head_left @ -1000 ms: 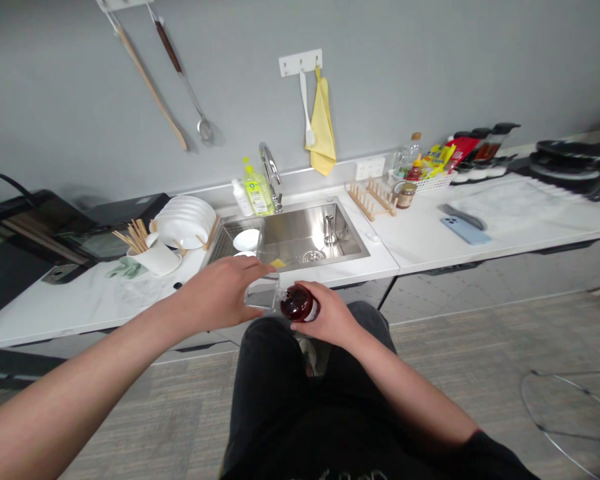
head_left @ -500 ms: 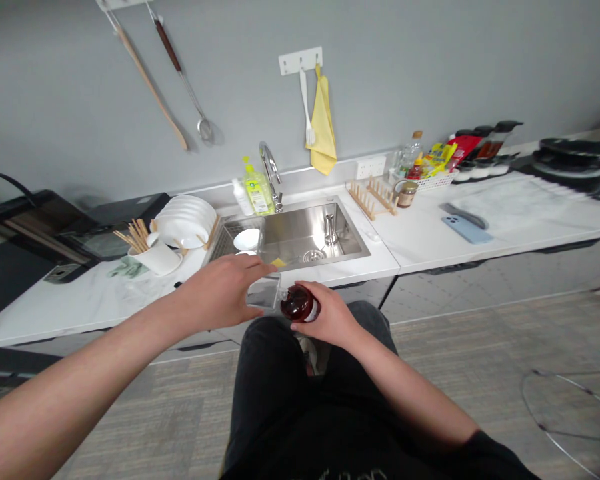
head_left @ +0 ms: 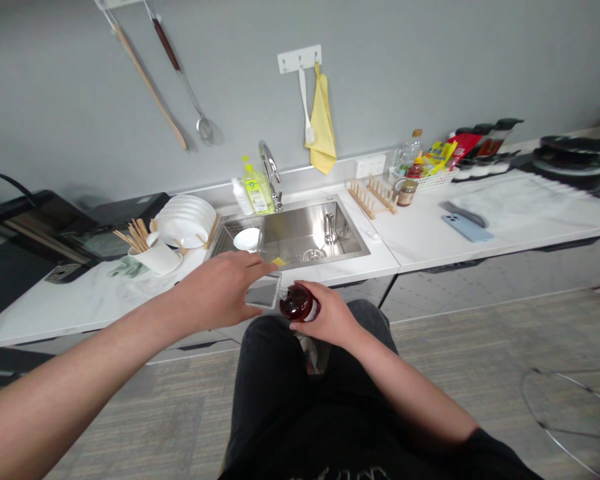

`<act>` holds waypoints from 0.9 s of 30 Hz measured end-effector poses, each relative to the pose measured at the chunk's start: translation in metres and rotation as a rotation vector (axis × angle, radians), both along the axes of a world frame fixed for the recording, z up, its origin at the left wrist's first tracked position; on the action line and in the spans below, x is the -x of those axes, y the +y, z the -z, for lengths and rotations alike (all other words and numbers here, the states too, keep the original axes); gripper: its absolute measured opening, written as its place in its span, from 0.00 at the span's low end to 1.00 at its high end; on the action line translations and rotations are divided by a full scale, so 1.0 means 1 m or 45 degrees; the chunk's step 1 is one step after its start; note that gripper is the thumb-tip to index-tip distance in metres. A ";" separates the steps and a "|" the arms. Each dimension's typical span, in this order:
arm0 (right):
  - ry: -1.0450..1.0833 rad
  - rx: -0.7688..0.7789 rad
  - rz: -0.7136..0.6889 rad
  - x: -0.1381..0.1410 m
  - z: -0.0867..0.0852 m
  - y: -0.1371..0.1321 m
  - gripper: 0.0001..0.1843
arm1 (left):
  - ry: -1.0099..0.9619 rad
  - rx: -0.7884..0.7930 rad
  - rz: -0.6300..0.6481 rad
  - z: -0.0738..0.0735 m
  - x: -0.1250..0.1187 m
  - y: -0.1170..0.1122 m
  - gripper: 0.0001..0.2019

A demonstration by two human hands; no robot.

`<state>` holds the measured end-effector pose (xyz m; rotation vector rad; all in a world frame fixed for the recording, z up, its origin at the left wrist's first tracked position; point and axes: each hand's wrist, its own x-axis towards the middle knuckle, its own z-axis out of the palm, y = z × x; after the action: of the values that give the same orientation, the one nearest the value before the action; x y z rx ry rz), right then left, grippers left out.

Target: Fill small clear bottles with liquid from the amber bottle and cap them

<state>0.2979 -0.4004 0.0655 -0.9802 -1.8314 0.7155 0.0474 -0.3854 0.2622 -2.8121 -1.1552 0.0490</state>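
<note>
My left hand [head_left: 219, 291] is closed round a clear glass [head_left: 264, 291], held tilted in front of the counter edge. My right hand [head_left: 327, 315] grips a dark red bottle [head_left: 296, 303], tipped so that its mouth meets the rim of the glass. Both are held above my lap, just below the front edge of the steel sink [head_left: 300, 233]. My fingers hide most of the bottle's body.
White plates [head_left: 185, 219] and a cup of chopsticks [head_left: 153, 251] stand left of the sink. A faucet [head_left: 269, 163], soap bottles [head_left: 254, 188], a wooden rack [head_left: 375, 197], jars, a blue phone [head_left: 467, 229] and a yellow cloth [head_left: 322, 130] are around it.
Both hands with the glass and bottle have stayed nearly still; the view shifted very slightly.
</note>
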 end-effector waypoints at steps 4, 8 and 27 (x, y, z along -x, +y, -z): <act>0.010 0.001 -0.002 0.000 0.000 0.000 0.50 | 0.009 -0.012 0.018 0.000 0.000 0.002 0.37; 0.009 0.005 0.000 0.000 0.000 0.001 0.50 | 0.027 -0.007 0.016 -0.004 -0.001 0.001 0.37; 0.026 -0.012 -0.011 0.000 -0.005 0.002 0.50 | 0.123 0.003 0.027 -0.023 -0.015 -0.008 0.29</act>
<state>0.2974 -0.3984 0.0701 -0.9559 -1.8206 0.7197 0.0625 -0.3937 0.2855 -2.7894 -1.1044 0.1826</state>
